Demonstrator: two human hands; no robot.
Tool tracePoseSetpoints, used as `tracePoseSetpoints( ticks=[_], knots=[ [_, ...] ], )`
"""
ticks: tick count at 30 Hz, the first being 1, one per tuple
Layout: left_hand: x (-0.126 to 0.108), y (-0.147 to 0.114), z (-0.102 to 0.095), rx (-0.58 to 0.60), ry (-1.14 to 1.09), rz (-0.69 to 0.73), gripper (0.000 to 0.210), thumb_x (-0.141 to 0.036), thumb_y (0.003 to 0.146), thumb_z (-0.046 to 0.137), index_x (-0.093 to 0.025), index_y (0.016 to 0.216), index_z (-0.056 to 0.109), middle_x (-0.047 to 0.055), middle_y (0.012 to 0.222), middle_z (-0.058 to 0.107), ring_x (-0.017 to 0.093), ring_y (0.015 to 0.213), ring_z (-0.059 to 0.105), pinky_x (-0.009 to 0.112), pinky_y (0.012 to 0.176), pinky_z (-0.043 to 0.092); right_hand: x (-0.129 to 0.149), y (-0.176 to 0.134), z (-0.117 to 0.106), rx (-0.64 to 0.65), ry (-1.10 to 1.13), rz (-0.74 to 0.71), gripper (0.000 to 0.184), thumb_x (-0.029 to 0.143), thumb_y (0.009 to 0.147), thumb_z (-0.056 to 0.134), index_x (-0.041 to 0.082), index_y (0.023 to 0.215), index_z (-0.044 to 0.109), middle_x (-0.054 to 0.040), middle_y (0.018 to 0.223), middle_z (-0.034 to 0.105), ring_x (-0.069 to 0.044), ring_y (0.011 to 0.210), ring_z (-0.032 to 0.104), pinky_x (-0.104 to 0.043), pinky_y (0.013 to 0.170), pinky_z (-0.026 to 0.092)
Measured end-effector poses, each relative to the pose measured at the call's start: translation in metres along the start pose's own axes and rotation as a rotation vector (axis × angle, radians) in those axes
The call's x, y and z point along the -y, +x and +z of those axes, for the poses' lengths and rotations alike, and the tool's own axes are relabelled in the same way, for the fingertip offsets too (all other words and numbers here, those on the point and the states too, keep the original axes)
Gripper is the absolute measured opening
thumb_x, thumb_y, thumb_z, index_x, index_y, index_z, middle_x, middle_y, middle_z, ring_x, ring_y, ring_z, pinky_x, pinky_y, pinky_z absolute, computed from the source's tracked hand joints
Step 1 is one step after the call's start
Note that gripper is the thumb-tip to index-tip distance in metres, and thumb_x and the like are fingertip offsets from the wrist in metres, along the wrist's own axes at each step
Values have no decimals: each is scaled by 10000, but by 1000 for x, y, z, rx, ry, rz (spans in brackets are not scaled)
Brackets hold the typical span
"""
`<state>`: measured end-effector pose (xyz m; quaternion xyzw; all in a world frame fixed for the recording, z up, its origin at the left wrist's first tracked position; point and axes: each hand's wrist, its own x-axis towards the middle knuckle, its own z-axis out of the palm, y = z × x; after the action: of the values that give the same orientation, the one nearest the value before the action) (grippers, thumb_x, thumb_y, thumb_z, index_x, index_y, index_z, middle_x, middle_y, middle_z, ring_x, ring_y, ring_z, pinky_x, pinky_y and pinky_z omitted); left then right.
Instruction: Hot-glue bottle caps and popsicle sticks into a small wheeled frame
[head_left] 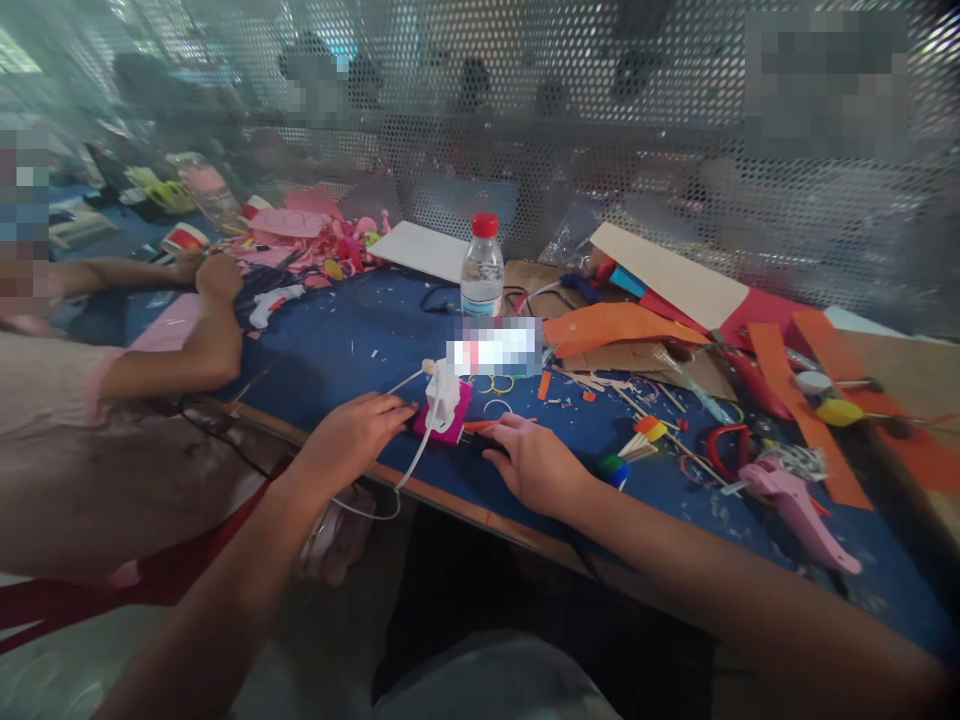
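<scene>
My left hand (pixel 356 440) lies low at the table's near edge. Its fingers are stretched out, the tips beside a magenta piece (pixel 452 428). On that piece sits a white object (pixel 442 392) with a white cord (pixel 417 460) that loops down over the edge; its kind is unclear. Right of it, my right hand (pixel 536 462) is closed, fingers curled at a thin orange strip (pixel 484 427) and something dark. What exactly it grips is hidden. A white ring-shaped piece (pixel 498 407) lies just beyond these fingers.
Behind stands a water bottle (pixel 484 270) with a red cap. Orange sheets (pixel 622 328), sticks and a pink glue gun (pixel 802 510) crowd the right side. At left, another person's arm (pixel 176 350) rests near pink scraps (pixel 300 225). A perforated metal screen (pixel 525 120) closes off the back.
</scene>
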<state>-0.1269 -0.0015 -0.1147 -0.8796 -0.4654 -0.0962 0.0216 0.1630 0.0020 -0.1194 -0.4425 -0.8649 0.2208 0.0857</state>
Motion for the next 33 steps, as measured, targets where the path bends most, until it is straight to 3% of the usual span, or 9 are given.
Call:
tracePoseSetpoints(
  ticks=[7, 19, 33],
  knots=[
    [12, 0, 7, -21, -97, 20, 310, -209, 1036, 491, -216, 1211, 747, 74, 1146, 776, 221, 1041, 728, 399, 955, 601, -2, 2, 4, -10, 7, -35, 318, 186, 1029, 502, 168, 1308, 654, -114, 1151, 668, -213, 942, 674, -333, 877, 502],
    [16, -1, 13, -43, -147, -25, 311, -271, 1051, 482, -188, 1221, 729, 100, 1171, 770, 236, 1080, 731, 411, 974, 595, 0, 4, 5, 13, -64, -74, 193, 139, 1036, 485, 130, 1096, 668, -118, 1109, 658, -212, 967, 658, -326, 876, 500],
    [26, 2, 17, -42, -200, 10, 390, -408, 1071, 459, -171, 1198, 741, 116, 1132, 777, 263, 1032, 746, 412, 934, 606, 2, 10, 8, -31, -45, -125, 195, 152, 1036, 500, 110, 1134, 664, -128, 1121, 657, -220, 975, 664, -330, 866, 522]
  ],
)
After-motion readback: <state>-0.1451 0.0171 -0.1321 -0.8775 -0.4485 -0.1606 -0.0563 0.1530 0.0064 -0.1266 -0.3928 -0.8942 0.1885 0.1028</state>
